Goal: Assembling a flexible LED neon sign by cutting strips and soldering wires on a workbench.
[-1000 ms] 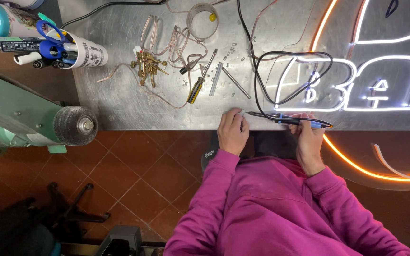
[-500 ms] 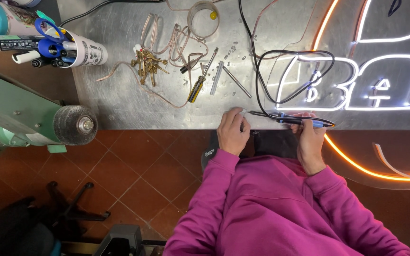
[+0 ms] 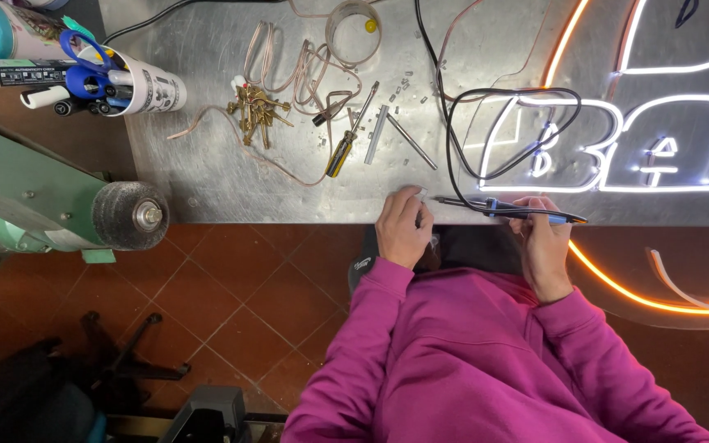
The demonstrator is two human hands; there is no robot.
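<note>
Soldering iron (image 3: 527, 212) lies gripped in the right hand (image 3: 545, 246) at the steel workbench's (image 3: 207, 164) near edge; left hand (image 3: 404, 230) pinches something small there, above terracotta floor tiles (image 3: 231, 287).

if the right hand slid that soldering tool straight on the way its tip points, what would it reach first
Held in the right hand, the soldering tool points along the table edge toward the left hand. It would probably meet that hand's fingertips first, though heights are unclear.
</note>
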